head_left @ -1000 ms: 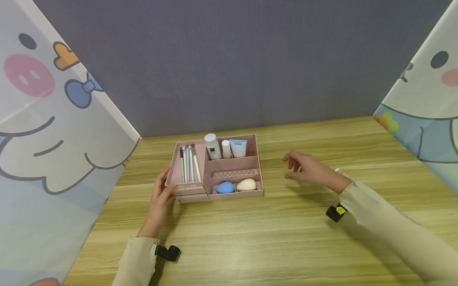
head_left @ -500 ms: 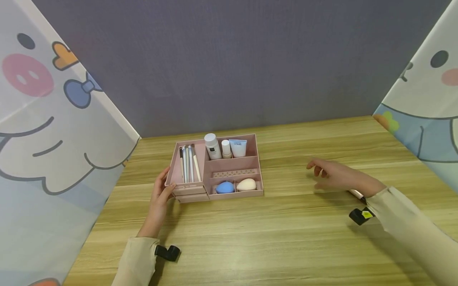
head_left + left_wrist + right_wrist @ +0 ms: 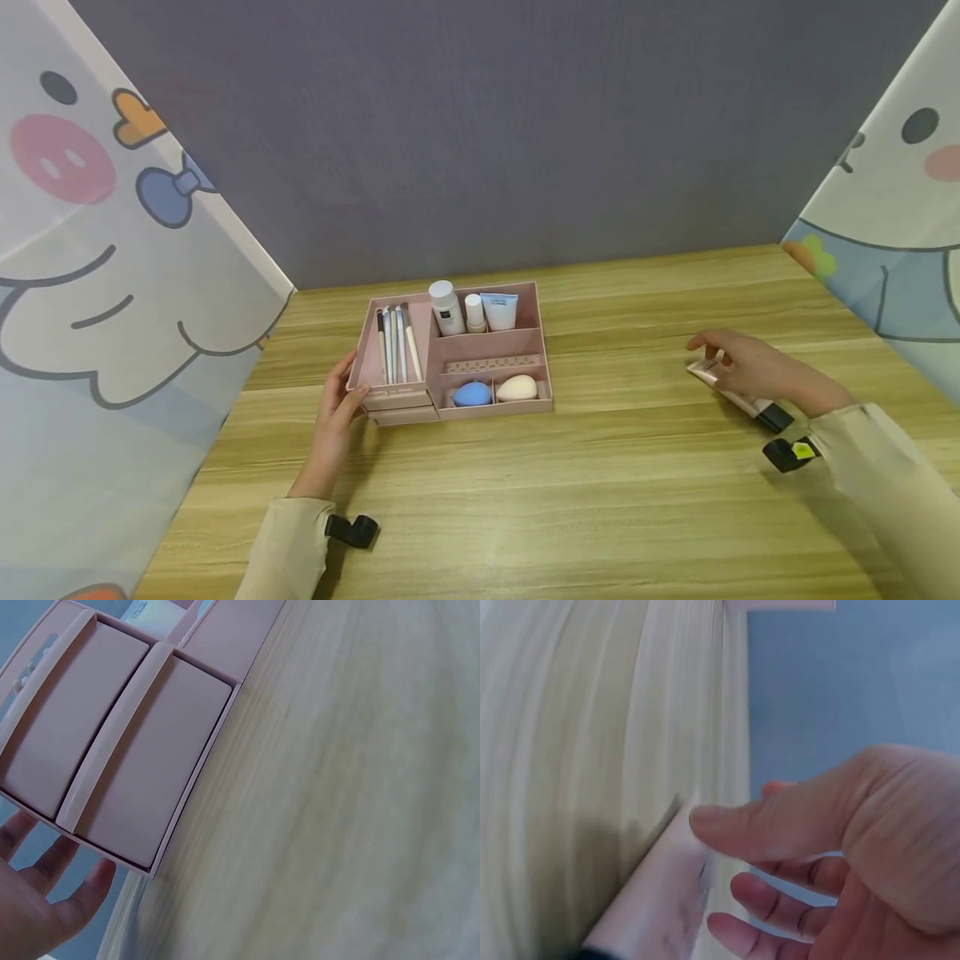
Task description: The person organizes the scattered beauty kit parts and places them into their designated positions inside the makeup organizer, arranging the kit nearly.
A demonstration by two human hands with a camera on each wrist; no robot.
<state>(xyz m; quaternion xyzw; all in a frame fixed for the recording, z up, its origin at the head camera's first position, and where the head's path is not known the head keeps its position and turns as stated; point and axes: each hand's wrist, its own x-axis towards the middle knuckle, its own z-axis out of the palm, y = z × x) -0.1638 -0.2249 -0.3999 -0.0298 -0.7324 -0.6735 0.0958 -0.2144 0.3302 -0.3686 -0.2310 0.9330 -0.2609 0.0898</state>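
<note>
A pink cosmetics organizer [image 3: 489, 342] stands on the table, its two drawers [image 3: 146, 750] facing front. My left hand [image 3: 336, 408] rests against its left side, thumb at the front corner; loosely spread fingers [image 3: 82, 889] lie along its edge in the left wrist view. Farther right, my right hand [image 3: 750, 367] is low over a pale pink tube [image 3: 738, 400] with a black cap [image 3: 774, 417], which lies on the tabletop. In the right wrist view the thumb [image 3: 735, 829] overlaps the tube's end, while the other fingers are bent loosely and apart from it.
Inside the organizer are several makeup brushes [image 3: 399, 346], a white bottle [image 3: 446, 310], a smaller white-capped bottle [image 3: 474, 312], a light blue tube [image 3: 499, 310], a blue sponge [image 3: 472, 393] and a cream sponge [image 3: 517, 388]. A grey partition [image 3: 495, 142] rises behind the wooden table [image 3: 540, 508].
My right hand has moved rightward from near the organizer to above the pale pink tube, uncovering more of it. The left hand and the organizer have stayed put.
</note>
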